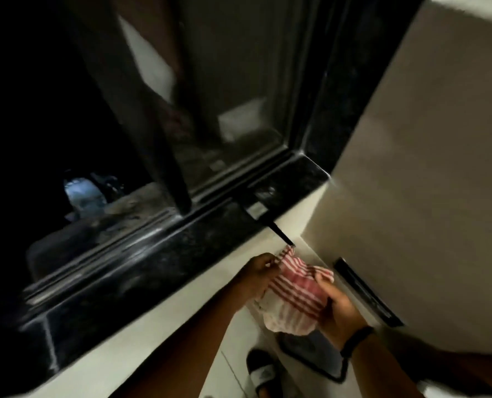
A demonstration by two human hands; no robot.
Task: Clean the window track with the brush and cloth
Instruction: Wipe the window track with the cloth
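A red-and-white striped cloth [293, 294] hangs bunched between both hands, below the sill's right end. My left hand [260, 272] pinches its upper left corner. My right hand [339, 305] grips the cloth's right side; a black band circles that wrist. The brush [263, 215] lies on the black stone sill [158, 259] near its right end, its dark handle sticking out over the edge toward the cloth. The window track [130, 239] runs along the sill under the dark sliding frame [153, 124].
A pale wall [425, 168] stands at the right with a dark strip fitting [365, 291] on it. Below are a sandalled foot [263, 372] and a dark stool or chair frame [316, 357]. Outside the open left part, dim objects lie in darkness.
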